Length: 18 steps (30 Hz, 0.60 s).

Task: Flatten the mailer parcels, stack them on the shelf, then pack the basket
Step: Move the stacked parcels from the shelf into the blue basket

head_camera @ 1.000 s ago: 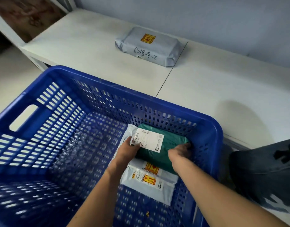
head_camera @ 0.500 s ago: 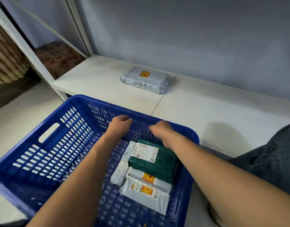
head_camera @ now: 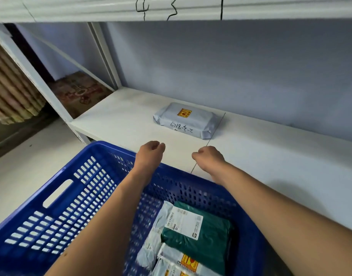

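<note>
A grey mailer parcel (head_camera: 186,120) with a yellow sticker and handwritten numbers lies on the white shelf (head_camera: 270,156). In front of the shelf stands a blue plastic basket (head_camera: 57,212). Inside its right part lie a green parcel (head_camera: 201,238) with a white label, a white parcel (head_camera: 155,236) beside it and white parcels with yellow stickers (head_camera: 179,263) at the bottom. My left hand (head_camera: 150,152) and my right hand (head_camera: 208,156) hover over the shelf's front edge, beyond the basket's far rim, fingers loosely curled and holding nothing. Both are short of the grey parcel.
An upper shelf board (head_camera: 171,7) with black marker writing runs overhead. White frame posts (head_camera: 105,56) stand at the left. A brown patterned box (head_camera: 79,92) and a roll of slatted material (head_camera: 13,90) lie beyond them. A blue-grey wall backs the shelf.
Both hands let go of the green parcel in the basket, rose over its far rim and moved forward over the shelf. The view tilted upward.
</note>
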Motion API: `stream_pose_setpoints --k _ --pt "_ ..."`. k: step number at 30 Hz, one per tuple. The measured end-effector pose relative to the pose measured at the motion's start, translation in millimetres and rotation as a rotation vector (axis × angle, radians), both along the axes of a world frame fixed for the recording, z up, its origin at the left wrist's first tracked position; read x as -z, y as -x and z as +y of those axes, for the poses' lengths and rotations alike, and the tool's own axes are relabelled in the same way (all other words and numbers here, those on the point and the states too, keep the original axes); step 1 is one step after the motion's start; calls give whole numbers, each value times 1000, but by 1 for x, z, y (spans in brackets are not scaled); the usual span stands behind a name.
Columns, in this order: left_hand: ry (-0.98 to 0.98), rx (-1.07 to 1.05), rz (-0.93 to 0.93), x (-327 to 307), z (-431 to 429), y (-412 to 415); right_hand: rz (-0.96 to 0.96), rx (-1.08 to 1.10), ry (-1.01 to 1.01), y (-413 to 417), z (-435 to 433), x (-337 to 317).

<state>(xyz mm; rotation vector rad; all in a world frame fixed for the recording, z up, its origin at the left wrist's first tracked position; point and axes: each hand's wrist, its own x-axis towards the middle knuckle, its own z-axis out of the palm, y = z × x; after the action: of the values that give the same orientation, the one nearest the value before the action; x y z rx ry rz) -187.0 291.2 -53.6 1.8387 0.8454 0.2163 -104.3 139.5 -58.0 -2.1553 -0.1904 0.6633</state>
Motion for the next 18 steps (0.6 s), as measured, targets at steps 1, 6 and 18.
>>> stream_pose_setpoints --k 1,6,18 --pt "2 -17 -1 3 6 -11 -4 -3 3 -12 7 5" --pt "2 -71 10 25 34 -51 8 28 -11 -51 23 24" --pt "-126 -15 -102 53 98 -165 -207 408 -77 -154 77 71"
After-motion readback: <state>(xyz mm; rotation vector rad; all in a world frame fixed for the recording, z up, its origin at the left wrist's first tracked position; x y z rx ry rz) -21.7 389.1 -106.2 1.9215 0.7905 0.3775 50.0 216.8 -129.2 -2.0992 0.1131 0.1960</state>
